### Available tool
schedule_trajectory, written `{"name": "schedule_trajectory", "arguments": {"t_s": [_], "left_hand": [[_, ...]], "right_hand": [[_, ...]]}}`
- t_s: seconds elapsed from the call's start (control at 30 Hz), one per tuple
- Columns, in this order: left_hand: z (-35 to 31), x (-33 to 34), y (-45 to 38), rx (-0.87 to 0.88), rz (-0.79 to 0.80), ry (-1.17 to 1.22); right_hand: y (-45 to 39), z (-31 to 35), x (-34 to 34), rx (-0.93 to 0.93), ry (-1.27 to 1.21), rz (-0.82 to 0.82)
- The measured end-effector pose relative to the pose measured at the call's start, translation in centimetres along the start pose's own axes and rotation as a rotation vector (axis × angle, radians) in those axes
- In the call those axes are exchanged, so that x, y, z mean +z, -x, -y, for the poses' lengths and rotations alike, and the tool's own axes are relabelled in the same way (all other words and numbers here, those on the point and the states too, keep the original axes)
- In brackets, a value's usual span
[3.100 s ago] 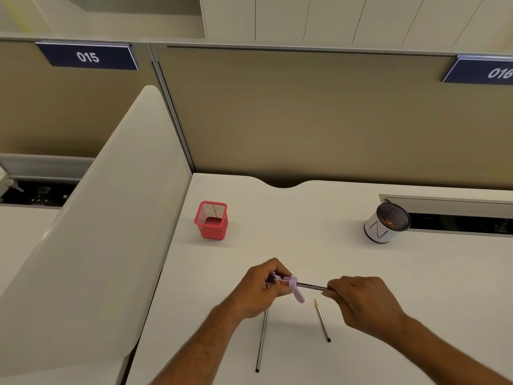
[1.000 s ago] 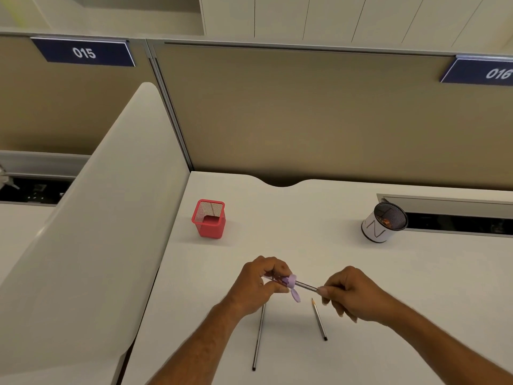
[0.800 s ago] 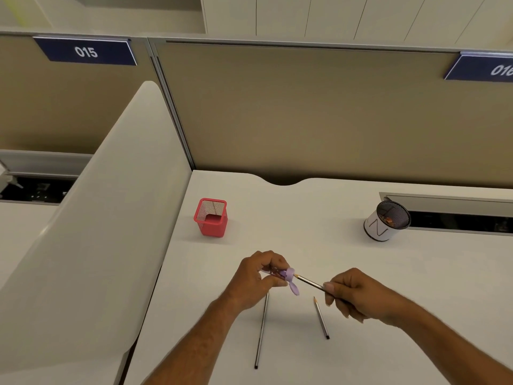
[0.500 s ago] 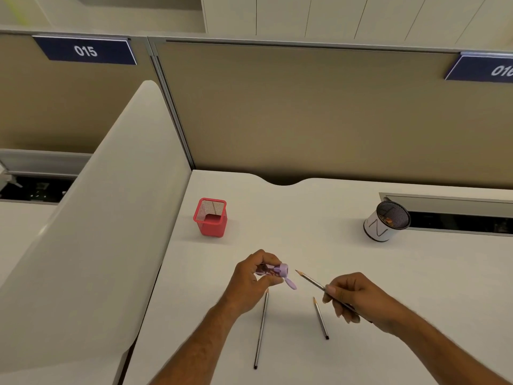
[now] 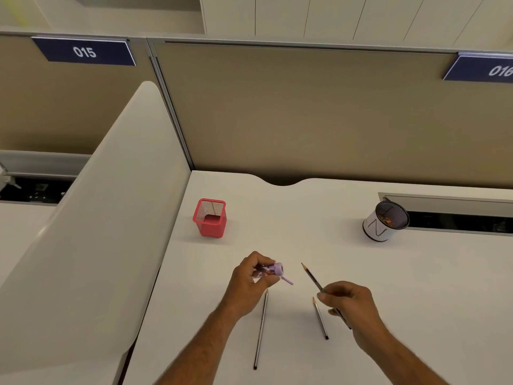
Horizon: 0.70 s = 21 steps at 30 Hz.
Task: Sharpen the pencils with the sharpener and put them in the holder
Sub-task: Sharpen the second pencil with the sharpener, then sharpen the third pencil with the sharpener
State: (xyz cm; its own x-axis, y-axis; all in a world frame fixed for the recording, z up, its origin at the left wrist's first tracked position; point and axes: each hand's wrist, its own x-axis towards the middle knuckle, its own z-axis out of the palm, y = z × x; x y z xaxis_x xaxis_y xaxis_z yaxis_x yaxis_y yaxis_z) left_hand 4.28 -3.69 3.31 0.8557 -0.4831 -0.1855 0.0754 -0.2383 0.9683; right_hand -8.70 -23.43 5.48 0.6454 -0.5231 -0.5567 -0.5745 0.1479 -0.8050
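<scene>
My left hand point(image 5: 251, 284) grips a small purple sharpener point(image 5: 273, 271) above the white desk. My right hand point(image 5: 351, 304) holds a dark pencil point(image 5: 312, 277) with its sharpened tip pointing up and left, clear of the sharpener. Two more pencils lie on the desk: a long one point(image 5: 260, 329) below my left hand and a shorter one point(image 5: 320, 318) beside my right hand. A red mesh holder point(image 5: 210, 218) stands at the far left of the desk, with a thin dark stick-like item inside.
A white cup with a black mesh rim point(image 5: 384, 225) stands at the far right, next to a cable slot point(image 5: 455, 218) in the desk. A white side divider point(image 5: 111, 218) borders the desk on the left, and a tan partition point(image 5: 305, 112) rises behind.
The pencil was in the sharpener while my right hand turned it. My right hand has pulled it out to the right, and the sharp tip is now free.
</scene>
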Motion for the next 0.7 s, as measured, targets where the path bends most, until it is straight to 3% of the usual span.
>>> {"name": "schedule_trajectory", "arguments": {"t_s": [0.13,0.37,0.7], "left_hand": [[0.5,0.0,0.0,-0.003,-0.021,-0.015],[0.7,-0.2,0.2,-0.014,-0.012,-0.044],[1.0,-0.8,0.3,-0.004,-0.01,-0.054]], "right_hand": [[0.3,-1.9,1.6,-0.011,0.166,-0.154],[-0.1,-5.8,4.8,-0.057,0.638,-0.165],[-1.1,-6.9,6.0,0.019,0.776,-0.185]]}}
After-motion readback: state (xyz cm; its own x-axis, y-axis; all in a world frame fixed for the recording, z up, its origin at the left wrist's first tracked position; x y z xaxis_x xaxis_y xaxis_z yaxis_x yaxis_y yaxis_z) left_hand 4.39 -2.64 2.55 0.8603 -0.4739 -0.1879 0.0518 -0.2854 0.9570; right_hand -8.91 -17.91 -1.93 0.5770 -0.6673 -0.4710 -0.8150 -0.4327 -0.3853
